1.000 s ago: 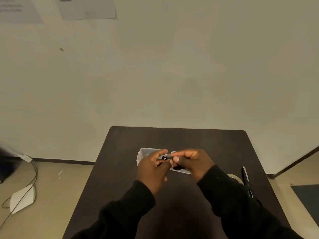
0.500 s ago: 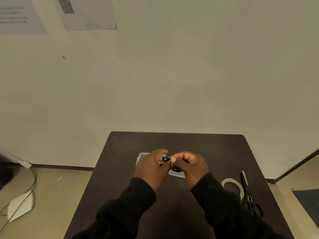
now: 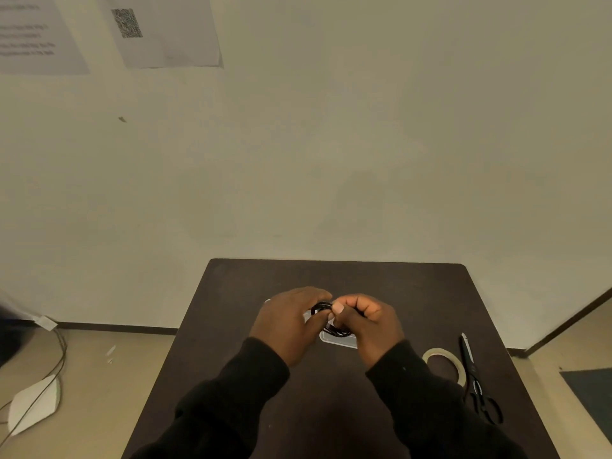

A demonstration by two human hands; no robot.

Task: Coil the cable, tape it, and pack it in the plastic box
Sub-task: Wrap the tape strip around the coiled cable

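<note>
We hold the black cable as a small bundle of loops between both hands, just above the clear plastic box, so it can drop in once bound. Our left hand has its grip closed around one side of the coil, and our right hand pinches the other side, likely to keep the loops from springing apart. The tape roll and scissors lie untouched on the dark worktop, near our right sleeve.
</note>
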